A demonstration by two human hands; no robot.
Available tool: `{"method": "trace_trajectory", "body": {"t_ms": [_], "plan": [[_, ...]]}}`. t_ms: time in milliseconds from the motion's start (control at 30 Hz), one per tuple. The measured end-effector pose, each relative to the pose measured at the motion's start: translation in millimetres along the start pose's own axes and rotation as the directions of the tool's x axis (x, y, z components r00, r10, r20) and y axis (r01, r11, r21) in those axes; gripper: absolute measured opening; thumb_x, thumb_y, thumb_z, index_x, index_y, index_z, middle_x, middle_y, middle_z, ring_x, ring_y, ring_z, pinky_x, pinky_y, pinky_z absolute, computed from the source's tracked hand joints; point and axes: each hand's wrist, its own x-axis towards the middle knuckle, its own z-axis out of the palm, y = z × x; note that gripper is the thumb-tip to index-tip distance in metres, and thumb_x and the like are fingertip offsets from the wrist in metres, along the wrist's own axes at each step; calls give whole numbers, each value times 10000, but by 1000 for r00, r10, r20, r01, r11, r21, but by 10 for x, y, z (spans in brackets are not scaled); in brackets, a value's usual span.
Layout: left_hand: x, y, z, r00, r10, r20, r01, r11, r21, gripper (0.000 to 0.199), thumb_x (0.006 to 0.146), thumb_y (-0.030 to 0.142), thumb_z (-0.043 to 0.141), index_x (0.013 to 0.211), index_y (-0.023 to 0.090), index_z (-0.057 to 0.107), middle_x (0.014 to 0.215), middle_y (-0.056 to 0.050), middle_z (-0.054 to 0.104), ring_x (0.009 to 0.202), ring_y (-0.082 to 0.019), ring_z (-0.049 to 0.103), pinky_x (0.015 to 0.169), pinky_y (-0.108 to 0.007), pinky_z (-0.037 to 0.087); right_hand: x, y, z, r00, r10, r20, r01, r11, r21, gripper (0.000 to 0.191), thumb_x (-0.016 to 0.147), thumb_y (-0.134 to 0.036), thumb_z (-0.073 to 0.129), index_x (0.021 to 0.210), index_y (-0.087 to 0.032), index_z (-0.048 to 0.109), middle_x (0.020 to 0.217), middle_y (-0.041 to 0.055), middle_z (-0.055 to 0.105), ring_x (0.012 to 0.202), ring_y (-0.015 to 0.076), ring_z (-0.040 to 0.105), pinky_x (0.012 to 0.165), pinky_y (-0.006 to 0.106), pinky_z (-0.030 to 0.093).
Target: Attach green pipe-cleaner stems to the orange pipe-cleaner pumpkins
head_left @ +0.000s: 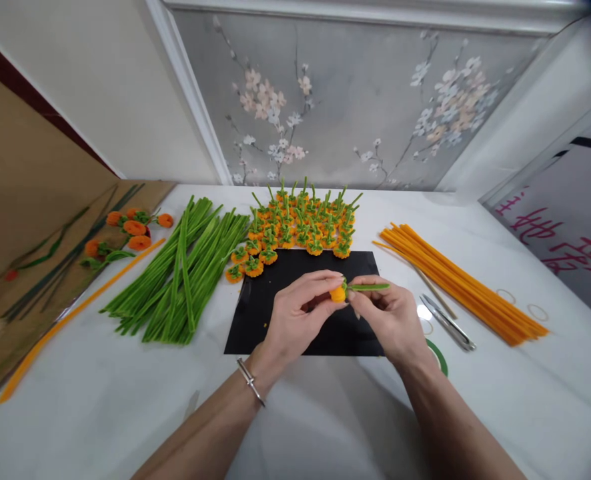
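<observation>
Above the black mat [265,327], a small orange pipe-cleaner flower [338,294] lies sideways between my two hands. My left hand [300,307] pinches its orange head between thumb and fingers. At the flower's green base, my right hand [388,313] is closed on the green pipe-cleaner stem [370,287], whose end points right. The fingers hide part of the base. Just beyond the mat stand many finished-looking orange flowers [303,223], heads down with short green stems upward.
Green pipe cleaners [175,280] lie in a heap at left, orange pipe cleaners [465,283] in a bundle at right. Thread snips [448,323] and a green tape roll [438,357] are by my right wrist. Orange flowers [134,228] rest on brown paper far left.
</observation>
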Motion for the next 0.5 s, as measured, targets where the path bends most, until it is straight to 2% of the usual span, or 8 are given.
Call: {"method": "trace_trajectory", "body": {"t_ms": [267, 400, 500], "plan": [[12, -3, -15, 995, 99, -25, -96, 991, 91, 318, 762, 71, 706, 1029, 243, 714, 1079, -46, 706, 959, -148, 676, 842, -272, 582, 3, 29, -64, 991, -41, 127, 35, 998, 53, 139, 809, -303, 683, 880, -185, 696, 606, -31, 574, 572, 93, 493, 549, 218, 396], [-1, -2, -28, 981, 194, -3, -191, 966, 172, 302, 785, 61, 676, 1033, 230, 709, 1081, -55, 705, 956, -149, 677, 851, -283, 583, -1, 19, -43, 993, -82, 80, 81, 997, 8, 165, 833, -323, 657, 768, -175, 694, 559, -26, 540, 550, 102, 474, 529, 229, 389], [-14, 26, -38, 963, 262, 65, -270, 944, 189, 311, 797, 80, 665, 1061, 241, 701, 1115, -61, 696, 987, -164, 668, 887, -309, 571, -1, 2, -39, 991, -132, 26, 133, 990, -49, 229, 856, -314, 620, 683, -172, 665, 578, -10, 556, 553, 111, 492, 525, 237, 399]]}}
